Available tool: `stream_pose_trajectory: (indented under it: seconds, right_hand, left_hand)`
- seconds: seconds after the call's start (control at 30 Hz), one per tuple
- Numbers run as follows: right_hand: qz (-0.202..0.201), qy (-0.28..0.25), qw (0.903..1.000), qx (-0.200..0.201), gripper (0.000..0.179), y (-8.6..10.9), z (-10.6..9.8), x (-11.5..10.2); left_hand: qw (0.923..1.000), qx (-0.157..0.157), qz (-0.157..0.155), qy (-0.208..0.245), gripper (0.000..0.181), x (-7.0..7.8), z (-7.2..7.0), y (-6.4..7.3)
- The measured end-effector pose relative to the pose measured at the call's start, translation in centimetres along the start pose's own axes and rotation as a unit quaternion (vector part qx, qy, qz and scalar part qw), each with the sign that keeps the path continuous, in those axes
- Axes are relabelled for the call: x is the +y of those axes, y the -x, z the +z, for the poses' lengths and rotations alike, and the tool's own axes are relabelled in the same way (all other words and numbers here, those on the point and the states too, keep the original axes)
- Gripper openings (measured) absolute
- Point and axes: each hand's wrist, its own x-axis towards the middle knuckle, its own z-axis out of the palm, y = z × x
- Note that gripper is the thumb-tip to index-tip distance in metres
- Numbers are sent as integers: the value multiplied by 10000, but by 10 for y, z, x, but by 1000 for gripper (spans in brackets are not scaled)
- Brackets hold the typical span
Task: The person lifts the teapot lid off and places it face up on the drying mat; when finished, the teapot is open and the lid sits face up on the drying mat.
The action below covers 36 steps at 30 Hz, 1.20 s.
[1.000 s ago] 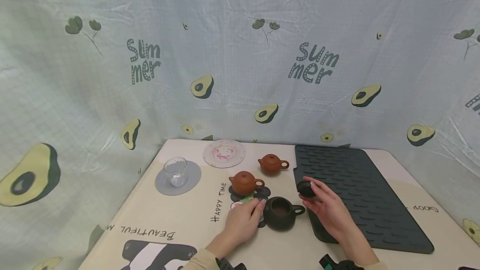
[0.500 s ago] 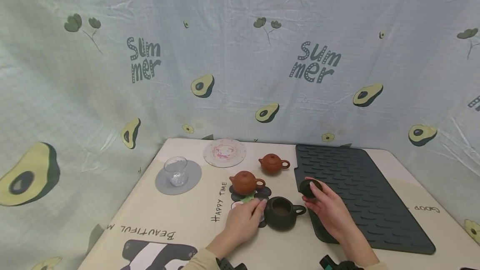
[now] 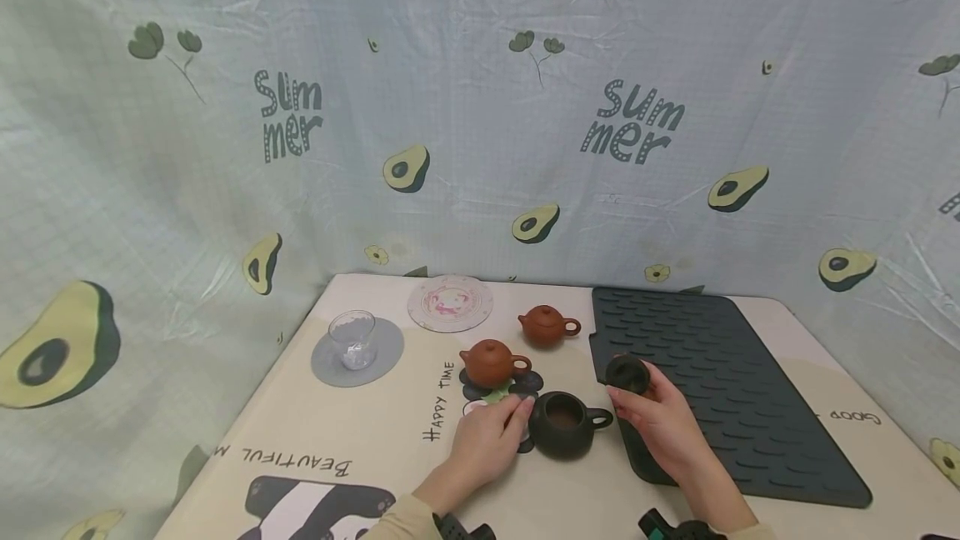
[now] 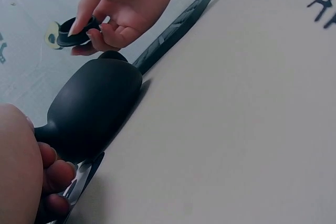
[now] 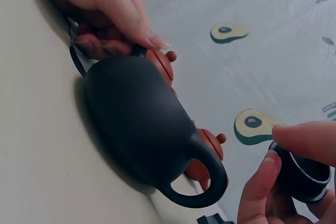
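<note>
A lidless black teapot (image 3: 562,443) stands on the table, its round mouth facing up and its loop handle to the right. My left hand (image 3: 483,444) pinches the spout between thumb and curled fingers, as the right wrist view shows. In my right hand (image 3: 667,423), above and right of the teapot, the black lid (image 3: 626,374) is held between thumb and fingers. Its hollow underside faces up in the right wrist view. The lid and teapot are apart. Behind them sit two brown clay teapots, a nearer one (image 3: 489,363) and a farther one (image 3: 546,327), both lidded.
A ribbed dark mat (image 3: 720,407) covers the right side of the table. At the left, a clear glass (image 3: 352,342) stands on a grey round coaster (image 3: 388,361). A pink patterned disc (image 3: 450,303) lies at the back. A panda-print mat (image 3: 300,511) lies in front.
The lid has turned over in my right hand, from its domed top to its hollow underside, shifting slightly right. My left hand and the black teapot have stayed put.
</note>
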Motion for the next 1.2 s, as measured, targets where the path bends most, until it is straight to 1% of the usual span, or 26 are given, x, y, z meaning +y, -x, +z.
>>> stream_pose_trajectory:
  seconds: [0.37,0.5,0.63,0.87,1.2]
  right_hand:
    - [103,499,9980,386,68,-2,-1,-1]
    - [161,789,9954,522,70,-2,0,1]
    - [179,918,9937,612,72,-2,0,5]
    - [-19,1007,9910,885,82,-2,1,5]
    - [-177,1264,9869,991,82,-4,-2,2]
  left_hand:
    - [9999,117,114,-37,40,0,0,-1]
    - [10000,81,48,-18,41,-1,0,1]
    - [10000,41,-41,-19,42,-2,0,3]
    - [10000,18,-25,-11,42,-1,1,4]
    - [10000,45,34,34,41,1,-1,1]
